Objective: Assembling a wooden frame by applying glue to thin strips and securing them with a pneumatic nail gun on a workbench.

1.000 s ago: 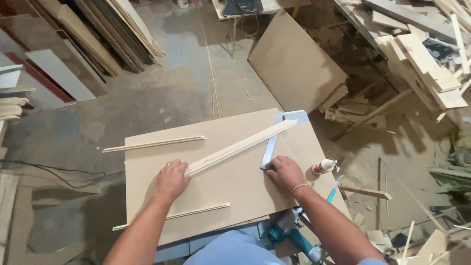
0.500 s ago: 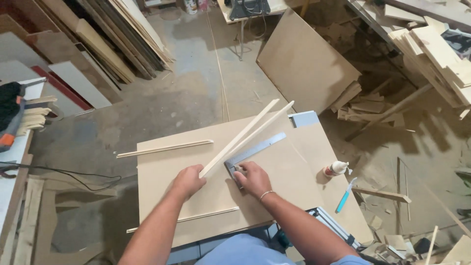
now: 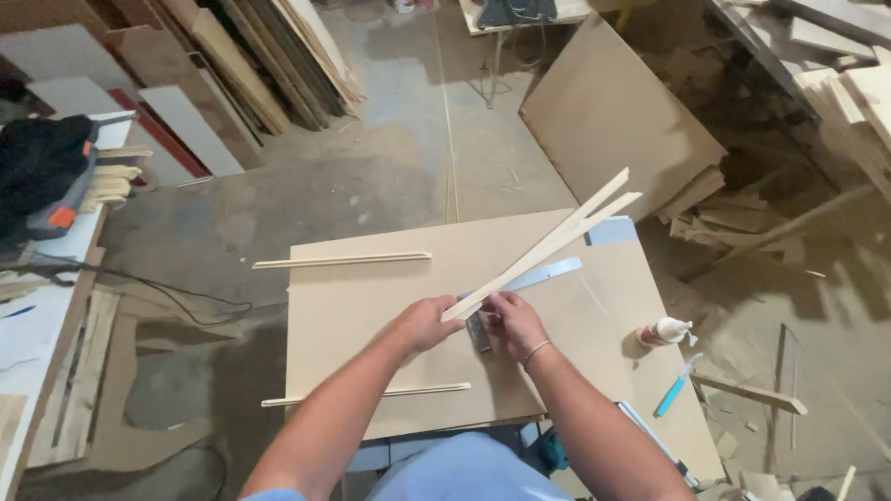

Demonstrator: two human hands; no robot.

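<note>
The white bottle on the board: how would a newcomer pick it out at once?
Start at the big tan board in front of the person. Go to its right edge, beyond the right hand. The white bottle lies on its side there, rounder than the slim blue tool beside it.

1. You have one view only, from the camera on your head, so no second view shares any part of the scene.
2. It looks steeply down and forward over your forearms onto the board [image 3: 371, 306] that serves as the work surface.
3. It sits close: the board's near edge lies just above the bottom of the frame, its far edge about mid-height.
4. Beyond the far edge it faces the workshop floor [image 3: 371, 176].
</note>
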